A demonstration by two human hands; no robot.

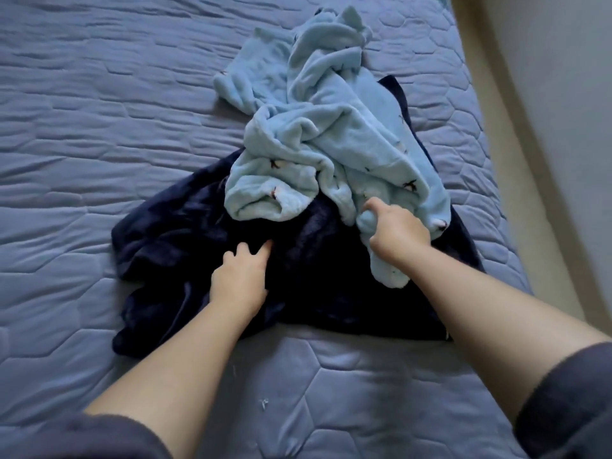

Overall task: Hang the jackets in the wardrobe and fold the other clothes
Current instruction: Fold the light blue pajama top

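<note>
Illumination is dim, cool and diffuse, with a bluish cast and no glare. Shadows are soft, lying faintly under both forearms on the quilted bedspread (99,160). The navy garment (185,233) reads nearly black, while the light blue garment (331,134) shows its folds. Wide-angle distortion bends the wall edge (516,160) from 1 to 4 o'clock. The sleeves (569,402) at 5 and 7 o'clock are blurred.

Bed, seen from above | a crumpled light-blue fleece garment (331,127) is heaped across a navy garment (185,233) on a quilted blue bedspread (99,127) | a fold of the fleece is gripped by the right hand (397,233) | the navy garment is touched by the left hand (240,276), fingers loosely spread | a pale wall (563,94) is seen at right
</note>
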